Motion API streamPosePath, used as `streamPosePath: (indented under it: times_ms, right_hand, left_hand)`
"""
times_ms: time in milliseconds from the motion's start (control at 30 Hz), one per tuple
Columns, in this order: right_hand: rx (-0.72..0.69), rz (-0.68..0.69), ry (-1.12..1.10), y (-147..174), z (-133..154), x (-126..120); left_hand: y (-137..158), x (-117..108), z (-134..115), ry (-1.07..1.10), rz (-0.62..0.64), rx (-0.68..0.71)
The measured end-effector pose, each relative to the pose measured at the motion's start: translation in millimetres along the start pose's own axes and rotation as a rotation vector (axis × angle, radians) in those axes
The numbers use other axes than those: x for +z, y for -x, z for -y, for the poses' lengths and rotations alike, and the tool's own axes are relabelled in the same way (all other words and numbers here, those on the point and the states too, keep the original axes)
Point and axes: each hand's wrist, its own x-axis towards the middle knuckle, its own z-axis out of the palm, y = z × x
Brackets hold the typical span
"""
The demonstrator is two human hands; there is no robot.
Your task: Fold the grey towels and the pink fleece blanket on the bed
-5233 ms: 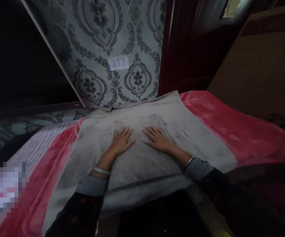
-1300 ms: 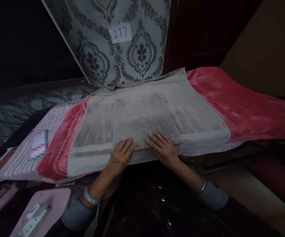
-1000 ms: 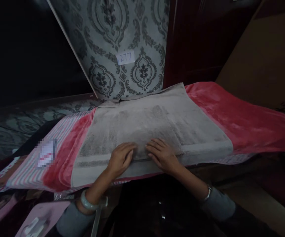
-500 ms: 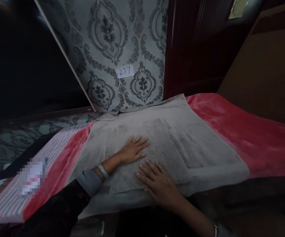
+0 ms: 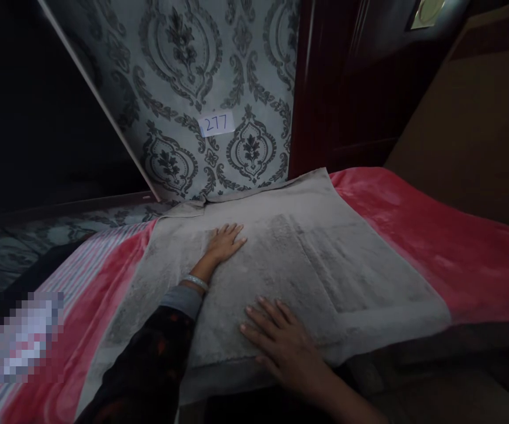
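A grey plush cloth (image 5: 272, 259), perhaps a towel or small blanket, lies spread out in front of me. My left hand (image 5: 225, 242) rests palm down on its upper left part, fingers spread. Nearer to me, my right hand (image 5: 283, 344) lies on the front part of the cloth with its fingers stretched out, holding nothing. Soft creases run over the cloth's right half. At the back left its corner (image 5: 188, 209) is folded over.
Under the cloth is a red plush blanket (image 5: 413, 235), showing on both sides. Striped fabric (image 5: 84, 268) lies at the left. Patterned wallpaper (image 5: 219, 53) with a paper label (image 5: 217, 123) stands behind, beside a dark red panel (image 5: 346, 88) and a black screen-like surface (image 5: 37, 118).
My left hand has slid up and to the left over the cloth. My right hand has stayed nearly in place. The view has shifted slightly.
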Motion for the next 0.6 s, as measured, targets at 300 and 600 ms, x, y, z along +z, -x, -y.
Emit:
streamPosePath:
  times_ms: [300,600]
  right_hand:
    - [-0.018,-0.103,-0.359,-7,-22,-37]
    - [0.152,-0.287,-0.307,-58,-79,-52]
  left_hand:
    - [52,-7,-30,-0.02,0.039,0.244]
    - [193,-26,-64,0.374,0.181,0.69]
